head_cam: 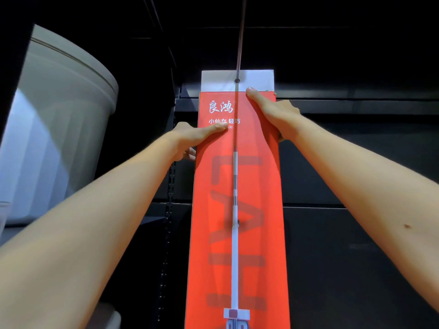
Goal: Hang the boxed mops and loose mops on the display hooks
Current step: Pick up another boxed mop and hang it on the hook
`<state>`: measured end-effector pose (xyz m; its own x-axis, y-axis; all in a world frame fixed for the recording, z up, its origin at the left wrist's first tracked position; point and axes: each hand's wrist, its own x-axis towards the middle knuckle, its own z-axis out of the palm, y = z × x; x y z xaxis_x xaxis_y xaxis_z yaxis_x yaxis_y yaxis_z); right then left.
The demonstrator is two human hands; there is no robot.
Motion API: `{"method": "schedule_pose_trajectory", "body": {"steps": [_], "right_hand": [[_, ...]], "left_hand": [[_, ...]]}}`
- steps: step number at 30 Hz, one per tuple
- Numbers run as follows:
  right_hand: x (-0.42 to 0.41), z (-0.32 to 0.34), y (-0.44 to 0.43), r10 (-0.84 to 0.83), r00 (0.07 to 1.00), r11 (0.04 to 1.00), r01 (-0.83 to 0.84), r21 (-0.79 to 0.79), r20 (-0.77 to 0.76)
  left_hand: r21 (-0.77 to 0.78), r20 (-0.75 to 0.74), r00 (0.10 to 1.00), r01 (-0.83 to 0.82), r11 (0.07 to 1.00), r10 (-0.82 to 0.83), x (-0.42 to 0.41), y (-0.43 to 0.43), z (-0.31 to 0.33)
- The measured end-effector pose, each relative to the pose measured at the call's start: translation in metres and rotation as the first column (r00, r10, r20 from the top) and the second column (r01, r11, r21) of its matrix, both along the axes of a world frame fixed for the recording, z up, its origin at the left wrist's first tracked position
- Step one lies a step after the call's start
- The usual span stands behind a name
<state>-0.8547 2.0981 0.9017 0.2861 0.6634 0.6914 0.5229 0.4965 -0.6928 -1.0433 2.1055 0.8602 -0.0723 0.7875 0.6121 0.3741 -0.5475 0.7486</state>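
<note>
A tall red mop box (pixel 251 210) with white lettering and a printed mop picture stands upright in front of me. Its white hang tab (pixel 256 78) has a round hole, and a thin display hook rod (pixel 241 32) passes through that hole. My left hand (pixel 192 136) grips the box's left edge, thumb across the front and fingers behind. On the right edge near the top, my right hand (pixel 275 112) holds the box with its thumb lying on the front face.
Dark shelving panels (pixel 356 162) fill the background. A slotted upright rail (pixel 169 210) runs down just left of the box. A large pale round bin or bucket (pixel 59 110) stands on a shelf at the left.
</note>
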Motion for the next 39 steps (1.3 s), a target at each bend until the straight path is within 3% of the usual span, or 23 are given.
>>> {"method": "schedule_pose_trajectory", "body": {"steps": [3, 8, 16, 23, 26, 31, 39], "right_hand": [[0.003, -0.007, 0.001, 0.045, 0.999, 0.999, -0.045, -0.02, -0.019], [0.011, -0.034, -0.001, 0.057, 0.998, 0.998, -0.057, -0.015, 0.01], [0.009, -0.106, -0.04, -0.125, 0.942, 0.992, 0.108, 0.071, 0.311], [-0.007, -0.209, -0.091, -0.226, 0.812, 0.971, 0.233, 0.056, 0.539], [-0.009, -0.265, -0.115, -0.266, 0.768, 0.953, 0.301, 0.037, 0.582], [-0.002, -0.364, -0.169, -0.199, 0.753, 0.915, 0.372, -0.156, 0.627], [0.017, -0.496, -0.288, -0.1, 0.725, 0.789, 0.475, -0.389, 0.682]], "left_hand": [[0.021, 0.002, 0.999, -0.039, 0.999, 0.039, 0.005, -0.004, 0.0], [0.242, -0.013, 0.943, -0.318, 0.916, 0.331, 0.012, -0.017, -0.015], [0.246, -0.228, 0.892, -0.336, 0.909, 0.391, 0.007, -0.071, -0.08], [0.233, -0.46, 0.752, -0.412, 0.881, 0.473, -0.001, -0.119, -0.166], [0.202, -0.599, 0.674, -0.395, 0.896, 0.432, -0.009, -0.138, -0.219], [0.117, -0.765, 0.574, -0.323, 0.939, 0.292, -0.024, -0.168, -0.312], [-0.069, -0.887, 0.46, -0.208, 0.976, 0.035, -0.006, -0.254, -0.442]]}}
